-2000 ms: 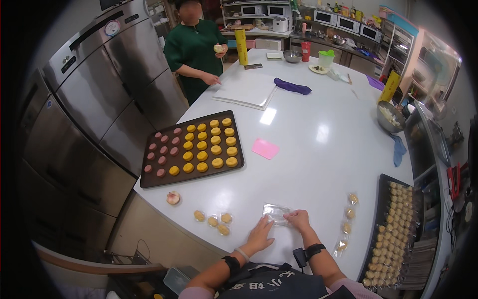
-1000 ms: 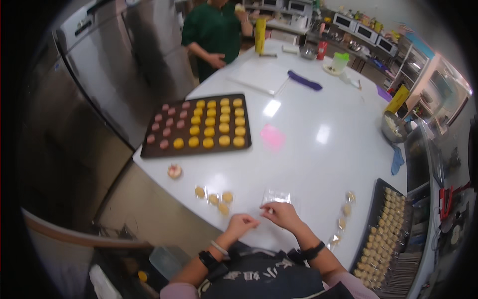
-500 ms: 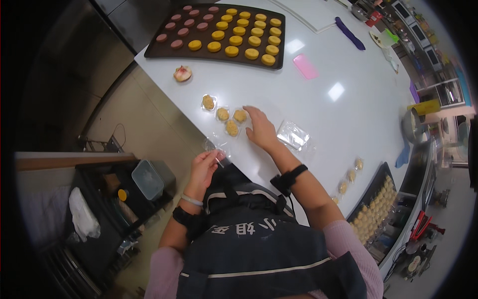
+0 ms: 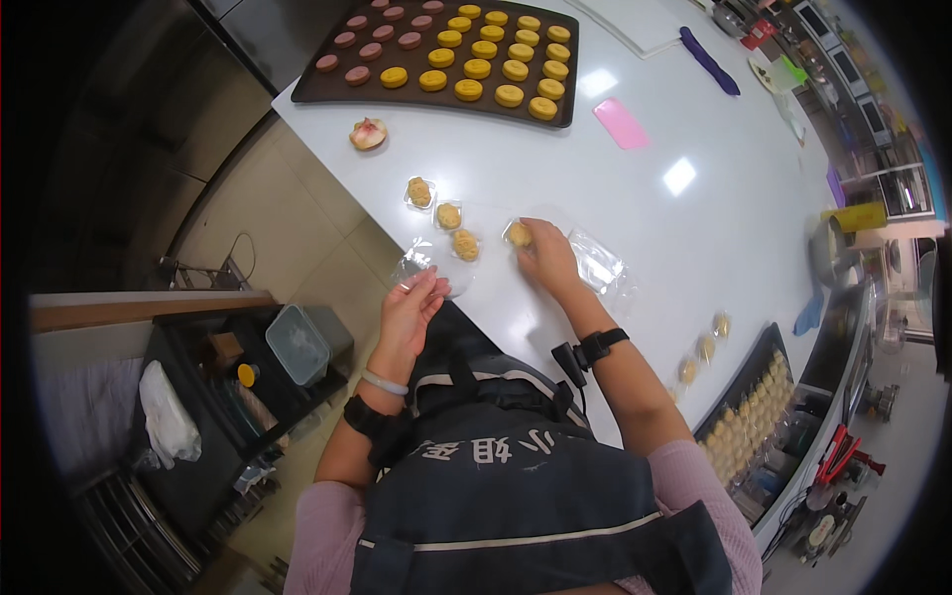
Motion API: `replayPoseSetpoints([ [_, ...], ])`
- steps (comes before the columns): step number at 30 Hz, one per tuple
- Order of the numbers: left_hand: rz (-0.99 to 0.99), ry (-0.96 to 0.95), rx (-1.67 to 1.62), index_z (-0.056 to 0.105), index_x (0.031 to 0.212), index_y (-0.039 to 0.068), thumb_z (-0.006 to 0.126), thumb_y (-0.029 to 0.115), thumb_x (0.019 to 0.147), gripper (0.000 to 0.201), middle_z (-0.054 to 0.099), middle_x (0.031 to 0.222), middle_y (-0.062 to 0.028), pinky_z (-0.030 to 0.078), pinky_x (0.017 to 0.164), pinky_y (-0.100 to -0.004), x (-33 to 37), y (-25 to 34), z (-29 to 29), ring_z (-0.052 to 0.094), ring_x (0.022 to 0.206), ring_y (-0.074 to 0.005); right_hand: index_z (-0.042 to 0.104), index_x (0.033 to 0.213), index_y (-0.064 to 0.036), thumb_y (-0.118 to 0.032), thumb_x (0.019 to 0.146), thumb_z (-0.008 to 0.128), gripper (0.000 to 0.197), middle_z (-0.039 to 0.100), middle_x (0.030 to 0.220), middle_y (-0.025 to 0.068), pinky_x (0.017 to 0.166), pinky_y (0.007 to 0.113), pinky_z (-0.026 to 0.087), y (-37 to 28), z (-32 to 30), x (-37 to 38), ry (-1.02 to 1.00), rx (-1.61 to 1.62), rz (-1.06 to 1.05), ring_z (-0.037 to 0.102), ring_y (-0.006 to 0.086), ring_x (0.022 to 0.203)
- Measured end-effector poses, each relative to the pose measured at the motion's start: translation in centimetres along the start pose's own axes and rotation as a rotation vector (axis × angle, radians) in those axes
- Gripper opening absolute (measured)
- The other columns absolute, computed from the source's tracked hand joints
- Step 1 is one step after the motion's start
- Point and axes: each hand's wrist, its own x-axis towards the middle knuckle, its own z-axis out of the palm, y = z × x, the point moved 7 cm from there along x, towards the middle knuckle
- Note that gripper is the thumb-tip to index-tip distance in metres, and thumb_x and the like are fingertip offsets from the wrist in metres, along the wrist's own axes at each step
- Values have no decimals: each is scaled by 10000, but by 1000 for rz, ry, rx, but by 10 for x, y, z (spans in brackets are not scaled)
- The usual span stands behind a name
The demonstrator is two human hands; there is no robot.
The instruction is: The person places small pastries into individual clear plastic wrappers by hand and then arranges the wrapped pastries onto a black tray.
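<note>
My left hand (image 4: 413, 309) pinches a clear plastic bag (image 4: 415, 260) over the table's near edge. Between the fingertips of my right hand (image 4: 548, 256) is a golden cookie (image 4: 519, 234) in a small clear tray, at or just above the white tabletop. Three more cookies in such trays stand in a slanting row to its left: a near cookie (image 4: 465, 245), a middle cookie (image 4: 448, 215) and a far cookie (image 4: 419, 192). A stack of clear bags (image 4: 597, 263) lies just right of my right hand.
A dark baking tray (image 4: 327, 87) bears pink and yellow round pastries at the back. A partly eaten fruit (image 4: 368, 134) lies before it, a pink card (image 4: 622, 123) to the right. Several bagged cookies (image 4: 706, 347) and a dark tray of pale pastries (image 4: 706, 424) are at the right.
My right hand has taken hold of the nearest-right cookie and moved it rightward, away from the other three. The bag in my left hand now spreads wider, up beside the near cookie.
</note>
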Motion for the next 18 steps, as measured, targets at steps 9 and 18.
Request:
replayPoseSetpoints([
  [9, -105, 14, -137, 603, 916, 80, 642, 200, 821, 158, 634, 874, -25, 396, 545, -160, 15, -7, 45, 602, 808, -105, 507, 1128, -47, -129, 648, 691, 521, 567, 1055, 131, 832, 355, 429, -65, -75, -52, 170, 151, -64, 540, 296, 966],
  [18, -253, -48, -262, 538, 1020, 82, 645, 212, 818, 263, 604, 991, -24, 418, 612, -163, 9, -13, 100, 564, 913, -121, 524, 1096, -42, -86, 619, 708, 514, 598, 968, 109, 745, 353, 438, -85, -101, -63, 360, -25, -122, 572, 282, 870],
])
